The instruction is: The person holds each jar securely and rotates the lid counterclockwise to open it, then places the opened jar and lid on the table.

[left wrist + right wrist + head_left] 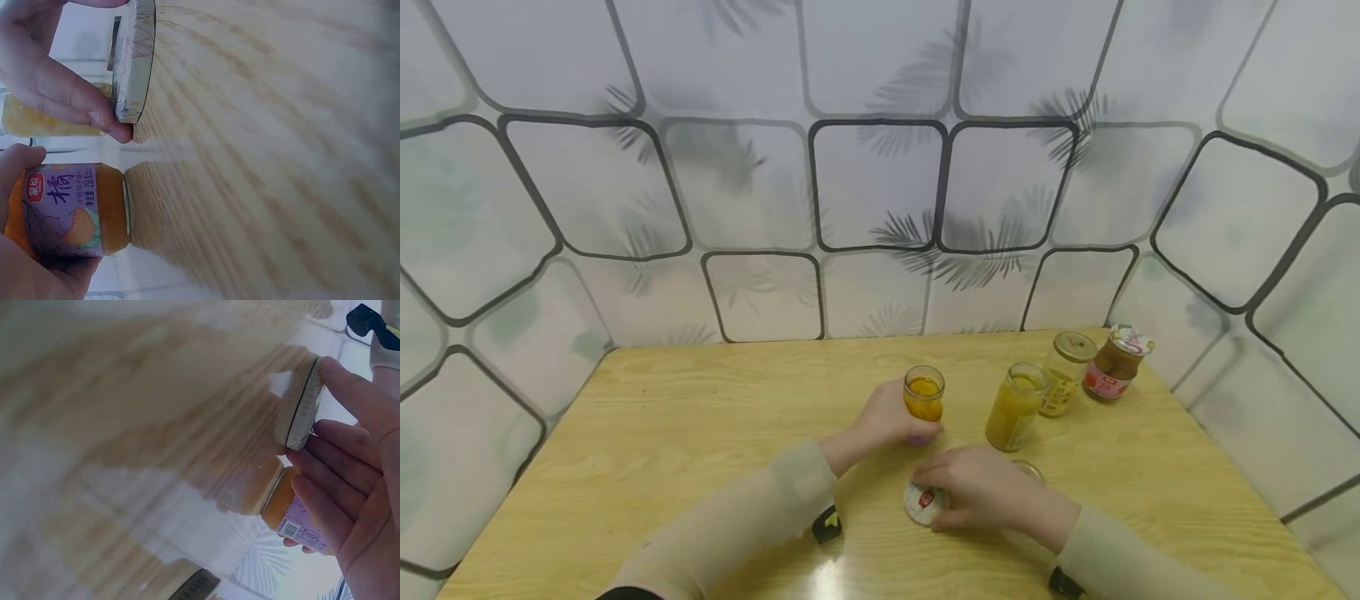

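In the head view my left hand (891,412) grips a glass jar (923,398) of orange contents, upright and without a lid. Its purple label with a drawn orange shows in the left wrist view, where thumb and fingers wrap around the jar (65,209). Nearer to me, my right hand (985,492) pinches a round white lid (925,503) by its edge, thumb on one side and fingers on the other. The lid (304,403) lies flat at the tabletop; whether it touches the wood I cannot tell.
To the right stand a lidless jar of yellow contents (1017,408), a gold-lidded jar (1064,375) and a brown jar with a pink label (1117,364). Another lid (1028,469) lies partly behind my right wrist. A patterned wall covering (880,292) borders the wooden table (700,400).
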Demonstrator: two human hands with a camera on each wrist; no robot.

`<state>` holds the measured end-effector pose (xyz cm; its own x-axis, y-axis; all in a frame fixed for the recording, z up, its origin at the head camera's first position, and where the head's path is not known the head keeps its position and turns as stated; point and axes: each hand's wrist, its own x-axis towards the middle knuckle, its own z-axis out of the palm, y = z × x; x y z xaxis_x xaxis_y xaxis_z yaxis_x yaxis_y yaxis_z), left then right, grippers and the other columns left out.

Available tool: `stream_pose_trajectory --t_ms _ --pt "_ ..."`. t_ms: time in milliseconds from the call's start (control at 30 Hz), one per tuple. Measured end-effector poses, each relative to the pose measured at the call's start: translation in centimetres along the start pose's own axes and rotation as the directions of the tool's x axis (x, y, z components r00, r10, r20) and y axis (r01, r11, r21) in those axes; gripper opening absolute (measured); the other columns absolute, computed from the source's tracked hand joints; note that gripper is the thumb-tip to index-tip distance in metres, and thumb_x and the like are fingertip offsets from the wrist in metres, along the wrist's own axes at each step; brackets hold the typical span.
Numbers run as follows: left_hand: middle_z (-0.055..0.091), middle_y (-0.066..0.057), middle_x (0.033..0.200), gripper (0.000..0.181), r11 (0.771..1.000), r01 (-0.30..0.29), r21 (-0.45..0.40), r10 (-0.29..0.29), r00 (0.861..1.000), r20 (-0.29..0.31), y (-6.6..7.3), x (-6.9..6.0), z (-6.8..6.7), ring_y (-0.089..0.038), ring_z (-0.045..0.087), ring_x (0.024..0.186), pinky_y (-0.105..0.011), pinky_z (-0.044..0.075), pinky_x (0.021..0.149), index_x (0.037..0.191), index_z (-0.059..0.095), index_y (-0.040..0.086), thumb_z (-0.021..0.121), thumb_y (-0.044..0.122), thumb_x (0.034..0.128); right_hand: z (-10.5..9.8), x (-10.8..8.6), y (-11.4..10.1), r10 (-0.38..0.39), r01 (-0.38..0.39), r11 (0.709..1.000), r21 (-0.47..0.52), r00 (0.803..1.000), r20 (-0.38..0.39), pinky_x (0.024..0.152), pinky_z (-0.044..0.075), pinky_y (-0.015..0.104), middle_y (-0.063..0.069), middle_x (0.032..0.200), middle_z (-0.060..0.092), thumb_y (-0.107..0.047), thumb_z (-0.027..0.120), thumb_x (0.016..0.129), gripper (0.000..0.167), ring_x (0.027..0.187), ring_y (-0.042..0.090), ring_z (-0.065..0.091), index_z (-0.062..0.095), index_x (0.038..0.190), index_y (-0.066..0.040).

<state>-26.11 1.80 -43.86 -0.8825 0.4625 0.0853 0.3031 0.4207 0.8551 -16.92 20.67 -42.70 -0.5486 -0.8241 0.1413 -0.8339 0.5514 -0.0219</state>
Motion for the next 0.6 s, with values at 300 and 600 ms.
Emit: stream_pose_trajectory --t_ms 300,600 --pt "0.076 -0.005 0.102 0.051 0.998 0.021 0.062 -0.018 0.999 -0.048 0.6 -0.3 0.44 -0.013 0.067 0.088 -0.034 0.06 0.085 0.115 0.067 0.008 0.095 0.022 0.0746 -0.16 0.19 -0.11 0.004 -0.005 1.0 0.019 1.0 0.016 0.09 0.062 0.03 -0.003 0.119 0.081 -0.039 0.09 0.081 0.048 0.108 0.012 0.076 0.079 0.121 -0.015" --pt "0.076 -0.008 0.105 0.053 0.995 0.036 0.09 -0.031 0.998 -0.057 0.91 -0.43 0.58 -0.016 0.068 0.091 -0.036 0.06 0.087 0.117 0.066 0.007 0.095 0.021 0.0746 -0.12 0.17 -0.3 0.007 -0.007 1.0 0.004 1.0 0.007 0.089 0.063 0.031 -0.003 0.118 0.081 -0.042 0.09 0.081 0.049 0.108 0.012 0.076 0.079 0.12 -0.014"
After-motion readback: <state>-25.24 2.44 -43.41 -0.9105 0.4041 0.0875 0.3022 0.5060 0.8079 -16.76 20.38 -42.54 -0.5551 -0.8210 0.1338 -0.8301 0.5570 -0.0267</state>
